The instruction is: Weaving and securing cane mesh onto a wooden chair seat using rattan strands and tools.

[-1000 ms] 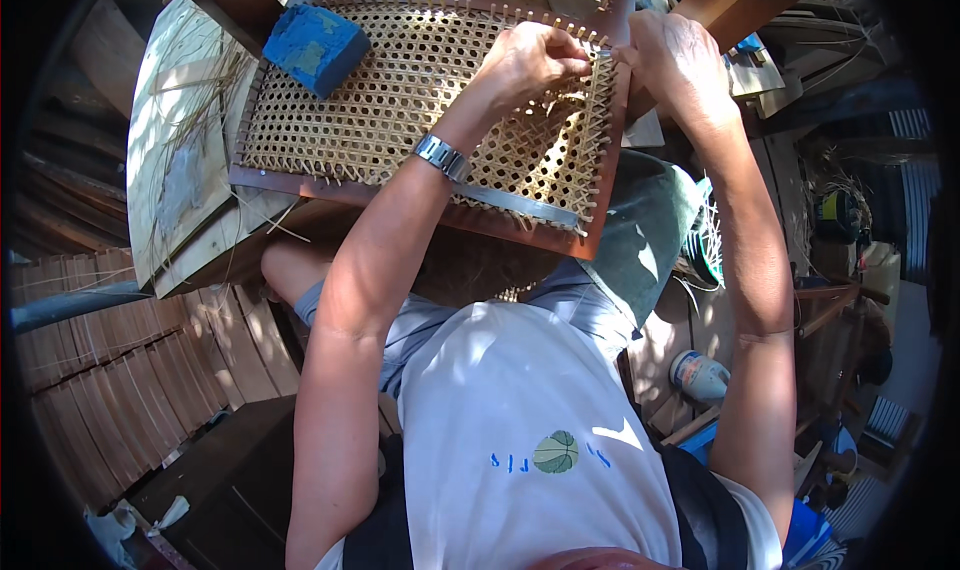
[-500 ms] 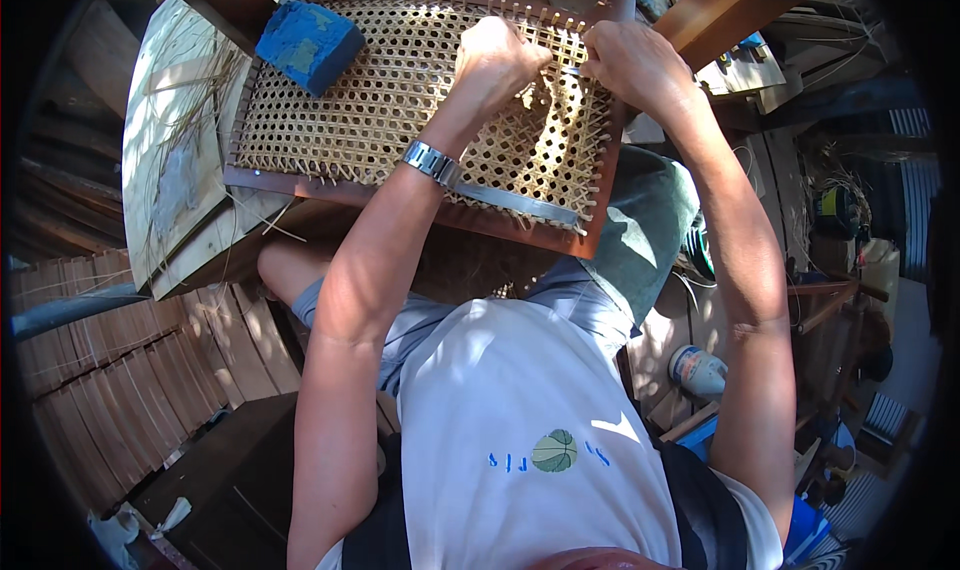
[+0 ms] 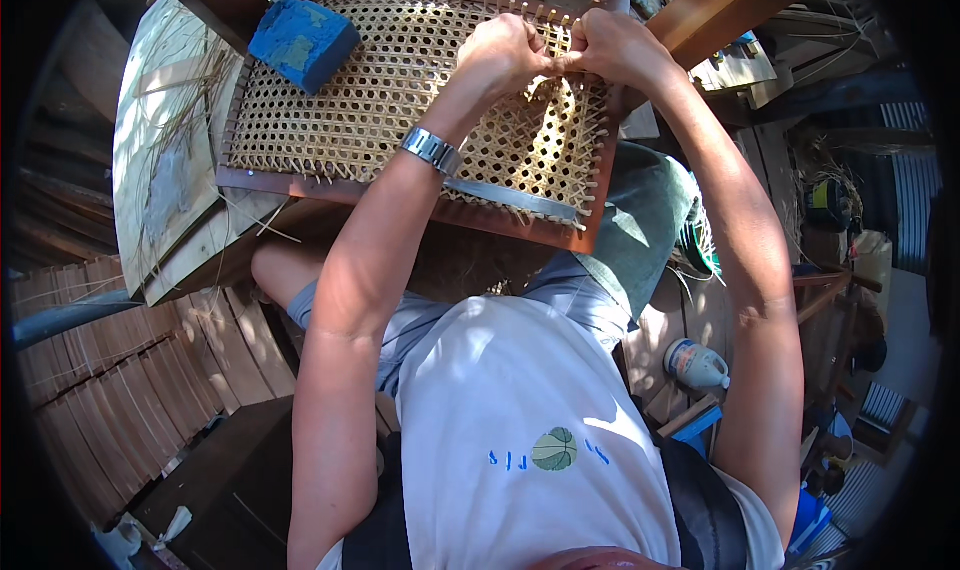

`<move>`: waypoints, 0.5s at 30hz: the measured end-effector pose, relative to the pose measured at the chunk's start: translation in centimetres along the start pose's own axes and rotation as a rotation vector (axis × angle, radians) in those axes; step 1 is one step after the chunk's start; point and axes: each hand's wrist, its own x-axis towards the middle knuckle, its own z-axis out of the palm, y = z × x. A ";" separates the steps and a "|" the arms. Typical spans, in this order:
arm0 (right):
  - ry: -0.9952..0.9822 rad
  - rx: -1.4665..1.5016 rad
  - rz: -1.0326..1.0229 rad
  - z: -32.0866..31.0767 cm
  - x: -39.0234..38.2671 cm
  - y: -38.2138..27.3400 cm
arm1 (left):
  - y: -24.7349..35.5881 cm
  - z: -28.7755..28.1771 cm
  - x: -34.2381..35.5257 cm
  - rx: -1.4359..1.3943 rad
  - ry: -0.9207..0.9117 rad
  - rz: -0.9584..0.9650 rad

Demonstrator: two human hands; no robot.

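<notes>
A woven cane panel, with an open hole pattern, spans a red-brown wooden frame in front of me. Pegs stand along its edges. Above the panel's far right part, my left hand and my right hand meet at the fingertips, both with curled fingers. What they pinch is too small and covered to make out. A blue block with worn patches rests on the panel's far left corner. Along the near edge lies a flat grey strip, partly behind my left wrist.
Wooden beams rise at the far right and far left of the frame. Loose cane strands hang over a pale board on the left. A white bottle and a blue-edged piece lie on the floor at right.
My right hand has moved slightly left and up, so both hands' fingertips now meet, where a small gap showed before. The panel and blue block appear shifted slightly left in view.
</notes>
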 end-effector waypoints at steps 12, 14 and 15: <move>0.204 -0.479 -0.233 -3.8 0.6 3.3 | 0.3 2.5 -0.4 0.375 0.450 0.464; 0.209 -0.571 0.062 -5.6 -1.1 -1.0 | 0.4 1.6 0.9 -0.213 0.116 0.404; 0.308 -0.561 -0.187 -5.5 -1.6 1.2 | 0.2 2.1 1.6 -0.265 0.135 0.376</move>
